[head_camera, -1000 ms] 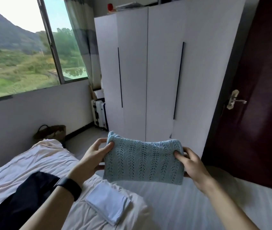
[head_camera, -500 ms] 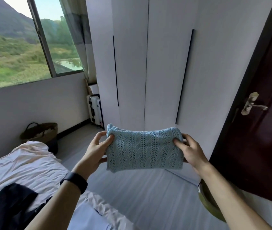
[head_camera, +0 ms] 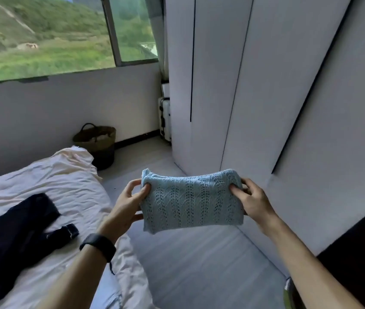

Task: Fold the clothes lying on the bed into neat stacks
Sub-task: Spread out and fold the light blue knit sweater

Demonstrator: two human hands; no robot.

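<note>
On the bed point(head_camera: 50, 175), far left: dark garment point(head_camera: 14, 237) spread out, not folded, strap-like end trailing toward the bed's right edge. Past the bed's far corner, on the floor: woven basket point(head_camera: 96, 141). At the bed's near edge, bottom of view: pale folded-looking piece point(head_camera: 112, 295), cropped, cannot tell what. Just off the bed's right edge, in the air: left hand point(head_camera: 128, 204), black watch point(head_camera: 98, 244) on the wrist, pinching the left end of the blue knit top point(head_camera: 190, 201), thumb in front, fingers behind. Knit top already folded down to a compact rectangle, held roughly level over the floor point(head_camera: 199, 264) right of the bed, touching neither bed nor floor. Right hand point(head_camera: 253, 201) gripping the opposite end the same way, thumb on the front face. Further right of the bed: white wardrobe point(head_camera: 266, 108), doors closed. Judged progress: partway. Knit top folded but not yet set on any stack; dark garment left to fold; no finished stack clearly in view. Probable next step: putting the knit top down, destination not visible.
</note>
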